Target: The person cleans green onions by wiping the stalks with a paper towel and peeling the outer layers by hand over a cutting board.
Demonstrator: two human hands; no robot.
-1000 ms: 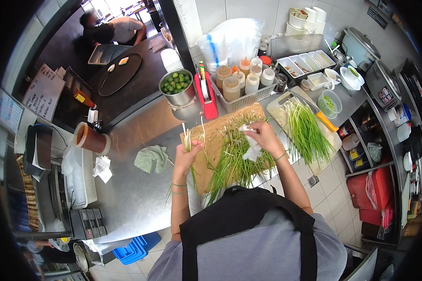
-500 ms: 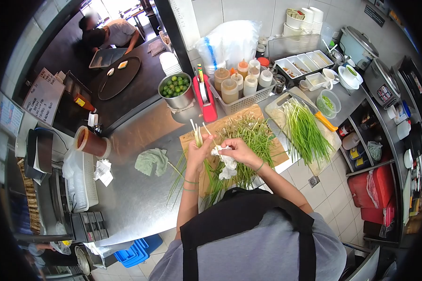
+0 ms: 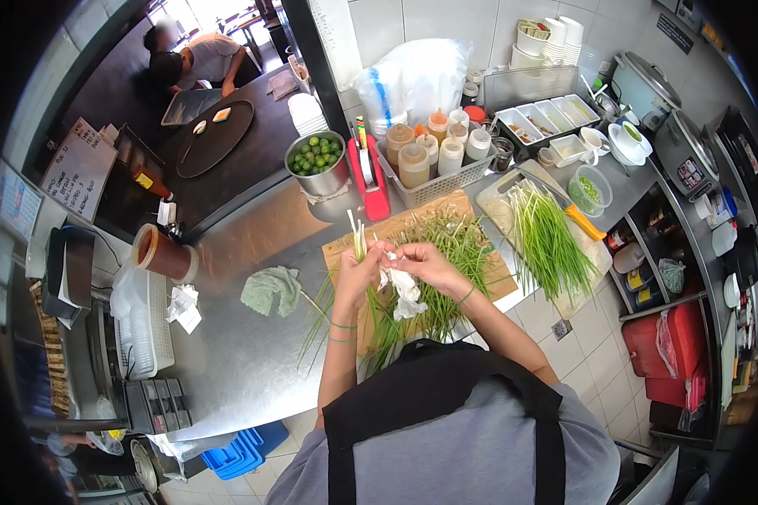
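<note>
My left hand (image 3: 358,273) is closed around a few spring onions (image 3: 359,229), their white ends pointing up and green tops hanging down to the left. A crumpled white tissue (image 3: 407,296) hangs from my right hand (image 3: 425,266), which is pinched on it close to the left fingers. Beneath both hands, a loose heap of untidy spring onions (image 3: 451,244) covers much of a wooden board (image 3: 335,252). To the right, a neat bunch of spring onions (image 3: 549,240) lies on a pale cutting board (image 3: 490,198), beside a knife with an orange handle (image 3: 586,222).
A green cloth (image 3: 271,290) lies on the steel counter left of the board. Behind stand a pot of green citrus (image 3: 316,157), a red tape dispenser (image 3: 369,181) and a basket of sauce bottles (image 3: 436,187). Another person (image 3: 206,63) leans over the dark counter beyond the opening.
My right hand has moved slightly left with the tissue, and its fingers now meet the left ones near the onion stems. The left hand has barely moved.
</note>
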